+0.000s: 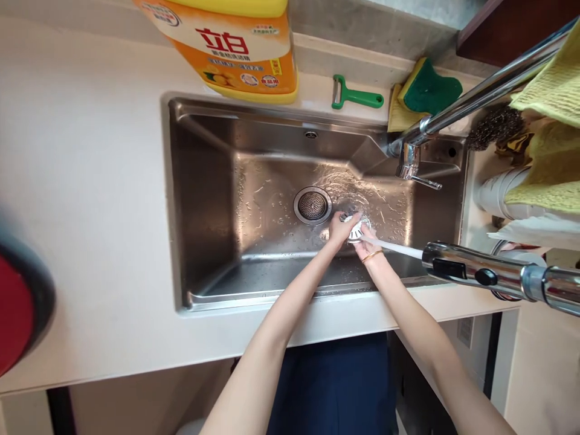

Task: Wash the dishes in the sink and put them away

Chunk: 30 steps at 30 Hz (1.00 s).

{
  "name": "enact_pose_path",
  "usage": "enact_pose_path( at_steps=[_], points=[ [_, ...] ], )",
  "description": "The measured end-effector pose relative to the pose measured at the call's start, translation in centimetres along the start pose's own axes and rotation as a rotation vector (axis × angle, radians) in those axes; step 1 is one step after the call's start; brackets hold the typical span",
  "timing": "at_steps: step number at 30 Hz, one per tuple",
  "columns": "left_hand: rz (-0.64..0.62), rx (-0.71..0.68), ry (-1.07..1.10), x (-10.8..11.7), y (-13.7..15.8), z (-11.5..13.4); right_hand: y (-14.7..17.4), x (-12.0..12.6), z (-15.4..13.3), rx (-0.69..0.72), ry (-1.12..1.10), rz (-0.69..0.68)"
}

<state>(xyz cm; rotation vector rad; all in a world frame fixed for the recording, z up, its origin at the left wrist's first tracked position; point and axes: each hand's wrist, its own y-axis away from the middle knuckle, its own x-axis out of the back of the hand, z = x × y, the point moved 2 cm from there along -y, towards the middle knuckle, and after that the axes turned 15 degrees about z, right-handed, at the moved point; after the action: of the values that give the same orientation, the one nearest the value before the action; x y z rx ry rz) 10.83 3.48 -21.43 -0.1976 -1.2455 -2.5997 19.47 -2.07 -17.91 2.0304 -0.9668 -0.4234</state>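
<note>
Over the floor of a stainless steel sink (199, 199), both my hands grip a small round whitish piece (357, 230) with dark slots, which looks like a strainer. My left hand (341, 229) holds its left side, the thumb lying across the top. From the right and below, my right hand (365, 241) closes around it; a gold-coloured bangle (372, 256) is on that wrist. Water (394, 247) streams from the chrome spray head (446, 263) onto the piece and my right fingers. Just left of my hands is the drain (312, 205) with its perforated basket.
Behind the sink stand a large orange-and-yellow detergent jug (240, 54), a green peeler (357, 96) and sponges (428, 90). The faucet pipe (480, 75) slants across the right. A steel wool scrubber (496, 127) and yellow cloths (548, 169) sit there. A red-and-black object (18, 308) is at left.
</note>
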Motion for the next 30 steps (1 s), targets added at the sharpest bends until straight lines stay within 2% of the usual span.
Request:
enact_pose_path(
  at_steps=[3,8,12,14,17,20,23,26,30],
  points=[
    [0.026,-0.121,-0.081,0.1,0.3,0.5,0.8,-0.3,-0.4,-0.032,-0.141,0.055],
    [0.039,-0.149,-0.102,-0.1,0.0,1.6,2.0,-1.2,-0.8,-0.067,-0.157,0.050],
    [0.108,-0.128,-0.124,-0.2,-0.3,2.2,2.6,-1.1,-1.2,-0.055,-0.129,0.044],
    [0.105,-0.176,-0.173,0.2,-0.3,2.5,2.8,-1.0,-1.4,-0.034,-0.094,0.031],
    [-0.006,-0.453,-0.273,0.5,0.3,3.4,2.8,-0.9,-1.7,-0.046,-0.057,0.023],
    [-0.210,-0.729,-0.379,0.3,1.4,3.7,2.8,-1.1,-2.1,-0.103,-0.086,-0.014],
    [-0.372,-0.847,-0.454,-0.3,2.7,3.4,2.7,-1.4,-2.7,-0.181,-0.073,-0.097],
    [-0.405,-0.932,-0.489,-0.8,3.8,3.0,2.7,-1.4,-3.6,-0.194,-0.064,-0.169],
    [-0.434,-0.994,-0.483,-0.6,4.8,2.7,2.4,-1.3,-4.0,-0.208,-0.165,-0.179]
  ],
)
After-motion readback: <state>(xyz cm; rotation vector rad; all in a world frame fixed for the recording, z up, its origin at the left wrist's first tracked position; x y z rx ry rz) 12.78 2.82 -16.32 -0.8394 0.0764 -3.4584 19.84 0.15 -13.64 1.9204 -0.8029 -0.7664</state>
